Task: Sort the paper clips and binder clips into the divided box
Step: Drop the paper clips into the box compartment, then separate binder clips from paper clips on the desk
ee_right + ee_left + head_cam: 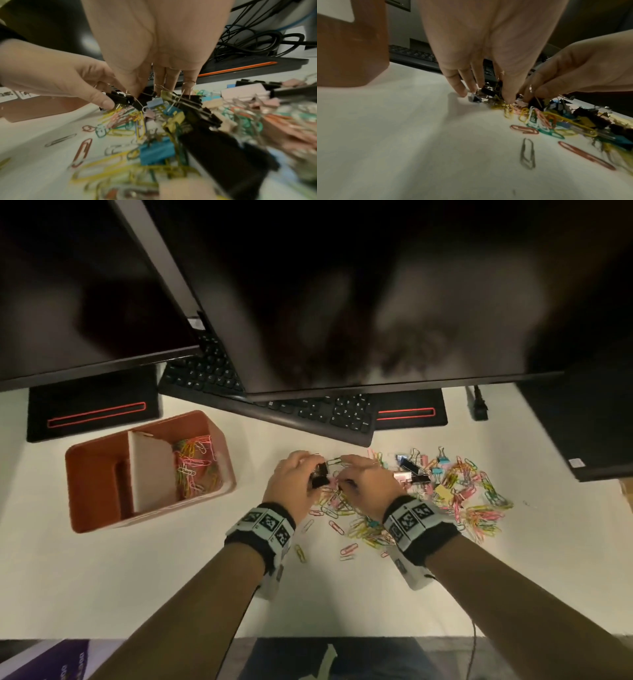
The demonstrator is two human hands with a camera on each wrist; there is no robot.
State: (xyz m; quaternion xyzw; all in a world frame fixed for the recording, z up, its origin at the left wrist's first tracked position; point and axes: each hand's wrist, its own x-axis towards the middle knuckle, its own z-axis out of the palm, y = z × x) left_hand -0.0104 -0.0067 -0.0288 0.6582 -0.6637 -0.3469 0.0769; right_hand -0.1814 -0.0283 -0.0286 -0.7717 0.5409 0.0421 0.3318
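A brown divided box (226, 460) stands on the left of the desk, with coloured paper clips (195, 470) in its right compartment. A mixed pile of paper clips and binder clips (455, 494) lies at centre right. Both hands meet at the pile's left edge. My left hand (310, 474) grips a bunch of black binder clips (320, 477), its fingertips (462, 92) down on the desk. My right hand (342, 479) pinches the wire handle of a black binder clip (137, 102) next to them. What lies under the palms is hidden.
A black keyboard (308, 412) and two monitors with black bases (92, 409) stand behind the box and pile. Loose paper clips (347, 551) lie scattered toward me. Cables (248, 44) run behind the pile at the right.
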